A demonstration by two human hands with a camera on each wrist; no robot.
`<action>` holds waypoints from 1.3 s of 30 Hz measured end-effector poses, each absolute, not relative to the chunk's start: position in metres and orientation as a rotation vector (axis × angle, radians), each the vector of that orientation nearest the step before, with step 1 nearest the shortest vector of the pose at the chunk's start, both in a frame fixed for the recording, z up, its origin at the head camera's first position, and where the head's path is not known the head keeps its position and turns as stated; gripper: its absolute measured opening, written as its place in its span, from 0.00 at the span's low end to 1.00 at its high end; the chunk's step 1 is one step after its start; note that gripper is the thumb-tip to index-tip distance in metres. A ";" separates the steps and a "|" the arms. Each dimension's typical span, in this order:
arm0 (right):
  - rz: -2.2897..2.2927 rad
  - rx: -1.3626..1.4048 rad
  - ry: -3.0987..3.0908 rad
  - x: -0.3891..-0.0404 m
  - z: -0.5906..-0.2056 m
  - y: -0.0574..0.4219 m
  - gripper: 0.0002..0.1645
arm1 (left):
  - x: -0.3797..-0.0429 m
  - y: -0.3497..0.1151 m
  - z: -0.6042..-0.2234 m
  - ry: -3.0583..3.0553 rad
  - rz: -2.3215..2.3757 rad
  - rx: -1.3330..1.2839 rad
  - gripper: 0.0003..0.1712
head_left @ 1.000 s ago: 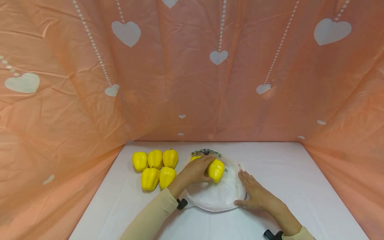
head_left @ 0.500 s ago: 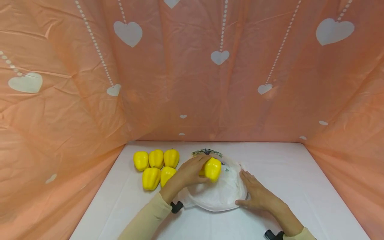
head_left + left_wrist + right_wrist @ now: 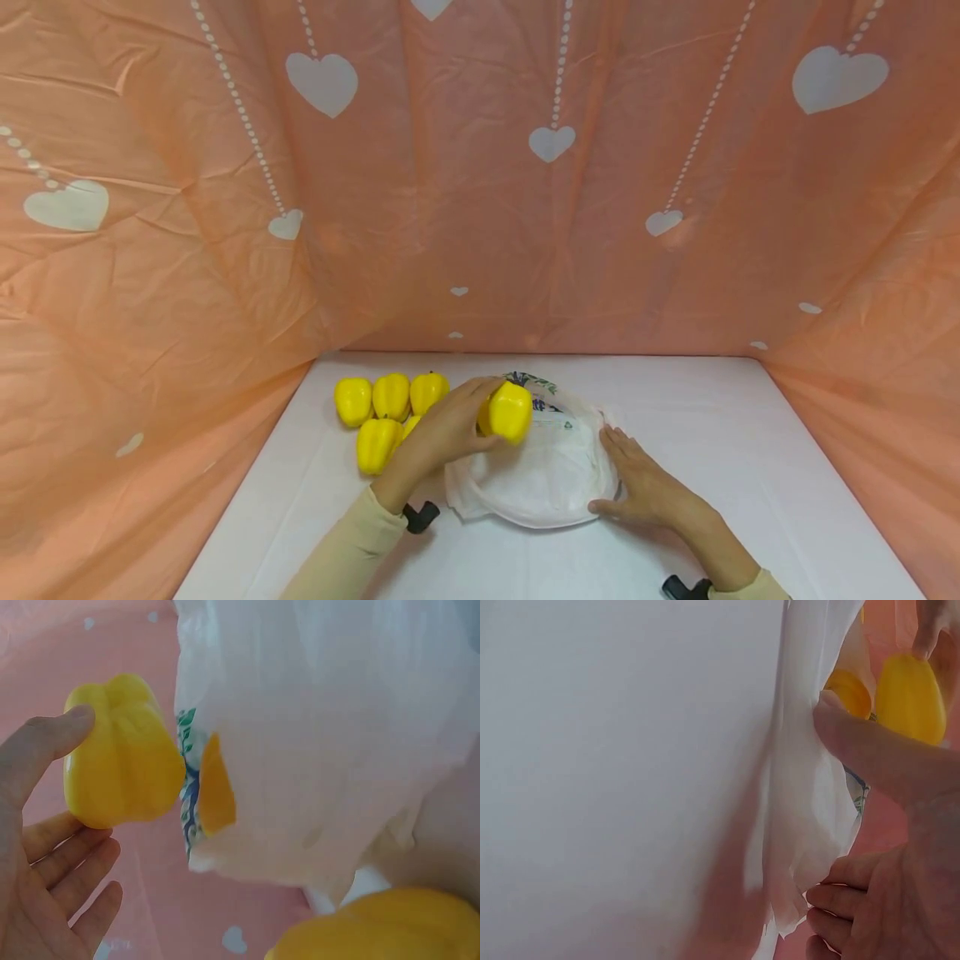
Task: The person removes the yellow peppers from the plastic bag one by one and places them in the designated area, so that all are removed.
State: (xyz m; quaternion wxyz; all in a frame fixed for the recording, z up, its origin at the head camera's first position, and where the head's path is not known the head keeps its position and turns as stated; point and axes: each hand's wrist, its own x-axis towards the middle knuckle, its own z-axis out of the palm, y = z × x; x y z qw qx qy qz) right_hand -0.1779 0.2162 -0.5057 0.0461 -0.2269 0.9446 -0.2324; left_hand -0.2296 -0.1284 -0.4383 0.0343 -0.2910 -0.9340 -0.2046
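A yellow bell pepper [image 3: 510,412] is gripped in my left hand [image 3: 450,421], above the left part of a white plastic bag [image 3: 543,487]. The left wrist view shows the thumb on one side of this pepper [image 3: 124,757] and fingers under it. Green and blue print shows near the bag's far end, where an orange-yellow patch [image 3: 217,787] is visible; I cannot tell what it is. Along the bag's right edge lies my right hand [image 3: 648,483], fingers extended and touching the plastic. In the right wrist view its thumb [image 3: 855,735] lies against the bag.
Left of the bag, several yellow bell peppers [image 3: 378,446] stand grouped in two rows, partly behind my left hand and forearm. The white table [image 3: 720,433] ends at a peach curtain [image 3: 480,208] with white hearts, which also hangs at both sides.
My left hand has moved left with the bell pepper, from over the middle of the bag to its left part. More of the bag's print shows. The right hand stays in place.
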 end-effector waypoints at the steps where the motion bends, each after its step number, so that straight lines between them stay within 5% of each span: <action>1: -0.705 -0.702 2.891 -0.178 -0.506 0.216 0.72 | -0.229 -0.130 -0.436 -2.871 -0.624 -0.887 0.54; 39: -0.708 -0.702 2.894 -0.177 -0.506 0.217 0.71 | -0.200 -0.253 -0.419 -2.791 -0.764 -0.563 0.53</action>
